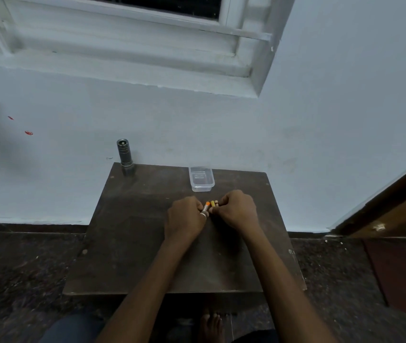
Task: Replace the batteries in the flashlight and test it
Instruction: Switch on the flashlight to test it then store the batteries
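Observation:
A dark metal flashlight (124,155) stands upright on the far left corner of the small brown table (135,243). Over the middle of the table my left hand (184,217) pinches a small battery (206,206) with an orange tip. Close beside it my right hand (237,210) grips a battery holder (214,203) with yellow and dark batteries showing between the fingers. The two hands almost touch. Fingers hide most of the batteries and the holder.
A small clear plastic container (201,179) sits open at the table's far edge, just beyond my hands. The table stands against a pale wall under a window. A wooden door (394,201) is at the right. My bare foot (212,328) shows under the table.

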`<control>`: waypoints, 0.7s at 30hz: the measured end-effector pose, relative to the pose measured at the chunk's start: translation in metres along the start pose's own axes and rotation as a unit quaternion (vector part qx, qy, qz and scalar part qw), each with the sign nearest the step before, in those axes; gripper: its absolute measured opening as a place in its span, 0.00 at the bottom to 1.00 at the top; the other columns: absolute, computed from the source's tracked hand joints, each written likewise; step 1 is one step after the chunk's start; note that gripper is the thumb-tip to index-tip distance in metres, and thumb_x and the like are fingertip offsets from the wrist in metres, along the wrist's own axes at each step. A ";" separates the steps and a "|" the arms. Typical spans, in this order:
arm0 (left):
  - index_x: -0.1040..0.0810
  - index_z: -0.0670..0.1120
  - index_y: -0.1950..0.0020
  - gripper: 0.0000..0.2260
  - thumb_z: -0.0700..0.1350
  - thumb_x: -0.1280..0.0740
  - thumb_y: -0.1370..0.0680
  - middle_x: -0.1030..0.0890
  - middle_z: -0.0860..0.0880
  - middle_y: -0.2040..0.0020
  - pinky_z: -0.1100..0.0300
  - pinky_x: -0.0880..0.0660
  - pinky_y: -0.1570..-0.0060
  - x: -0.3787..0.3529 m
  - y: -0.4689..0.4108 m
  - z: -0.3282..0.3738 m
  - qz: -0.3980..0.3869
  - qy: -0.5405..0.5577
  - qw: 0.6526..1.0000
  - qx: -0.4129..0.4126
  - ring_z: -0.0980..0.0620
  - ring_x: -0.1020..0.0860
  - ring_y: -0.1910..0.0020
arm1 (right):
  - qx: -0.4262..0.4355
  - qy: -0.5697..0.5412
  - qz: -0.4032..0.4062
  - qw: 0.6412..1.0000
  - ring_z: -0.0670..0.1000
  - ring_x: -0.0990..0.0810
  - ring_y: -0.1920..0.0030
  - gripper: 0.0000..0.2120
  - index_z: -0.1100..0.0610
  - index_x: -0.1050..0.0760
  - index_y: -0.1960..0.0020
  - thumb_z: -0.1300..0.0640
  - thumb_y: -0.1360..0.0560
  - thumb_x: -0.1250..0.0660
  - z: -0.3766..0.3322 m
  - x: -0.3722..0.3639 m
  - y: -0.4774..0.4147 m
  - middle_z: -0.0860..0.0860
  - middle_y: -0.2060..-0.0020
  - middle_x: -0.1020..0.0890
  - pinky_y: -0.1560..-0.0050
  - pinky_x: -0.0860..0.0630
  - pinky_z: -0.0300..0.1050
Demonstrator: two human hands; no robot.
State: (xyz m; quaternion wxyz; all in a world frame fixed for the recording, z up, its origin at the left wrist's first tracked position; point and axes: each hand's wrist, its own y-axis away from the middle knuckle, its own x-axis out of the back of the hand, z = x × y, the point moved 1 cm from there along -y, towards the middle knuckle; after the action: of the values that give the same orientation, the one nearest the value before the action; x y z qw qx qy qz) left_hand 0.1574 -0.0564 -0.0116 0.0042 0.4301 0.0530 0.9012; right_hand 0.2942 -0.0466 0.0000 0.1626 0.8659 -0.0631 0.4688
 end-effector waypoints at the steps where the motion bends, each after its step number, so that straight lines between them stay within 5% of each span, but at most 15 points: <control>1: 0.16 0.51 0.49 0.07 0.49 0.30 0.25 0.15 0.49 0.49 0.54 0.22 0.49 0.002 -0.001 0.000 0.009 -0.023 1.000 -0.008 0.46 0.19 0.47 | 0.000 0.008 -0.002 1.000 0.54 0.17 0.59 0.11 0.58 0.18 0.64 0.51 0.32 0.25 -0.002 -0.001 -0.001 0.53 0.65 0.16 0.67 0.27 0.42; 3: 0.17 0.50 0.46 0.09 0.48 0.32 0.24 0.18 0.48 0.46 0.53 0.23 0.49 0.005 -0.001 0.002 0.021 -0.094 0.995 -0.028 0.45 0.20 0.45 | 0.004 0.027 -0.007 1.000 0.57 0.17 0.56 0.10 0.57 0.17 0.60 0.50 0.33 0.25 -0.006 0.000 -0.002 0.54 0.62 0.16 0.59 0.20 0.47; 7: 0.21 0.46 0.45 0.09 0.48 0.36 0.21 0.23 0.45 0.42 0.52 0.27 0.51 0.015 0.003 0.008 0.005 -0.212 0.975 -0.073 0.42 0.22 0.43 | 0.016 0.076 -0.009 0.997 0.59 0.18 0.51 0.14 0.55 0.18 0.50 0.49 0.32 0.25 -0.011 0.001 -0.005 0.56 0.52 0.17 0.54 0.22 0.47; 14: 0.20 0.47 0.45 0.09 0.48 0.34 0.23 0.25 0.47 0.45 0.53 0.26 0.58 0.048 -0.026 0.015 0.112 -0.207 0.957 -0.168 0.46 0.28 0.42 | 0.072 0.155 0.000 0.985 0.59 0.20 0.45 0.15 0.56 0.20 0.44 0.49 0.26 0.28 -0.015 0.000 -0.005 0.55 0.46 0.19 0.52 0.25 0.49; 21: 0.20 0.48 0.41 0.12 0.45 0.32 0.24 0.29 0.44 0.37 0.51 0.30 0.45 0.044 -0.103 0.040 0.013 -0.329 0.928 -0.172 0.43 0.34 0.35 | 0.142 0.152 0.058 0.976 0.57 0.20 0.51 0.07 0.56 0.18 0.52 0.53 0.24 0.31 -0.015 0.017 -0.003 0.53 0.56 0.21 0.59 0.29 0.45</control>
State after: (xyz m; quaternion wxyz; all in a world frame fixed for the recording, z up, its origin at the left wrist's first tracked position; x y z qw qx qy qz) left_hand 0.1566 0.0520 0.0371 0.0838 0.6959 -0.1123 0.7043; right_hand 0.2927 -0.0381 0.0209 0.0183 0.7937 -0.0201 0.6077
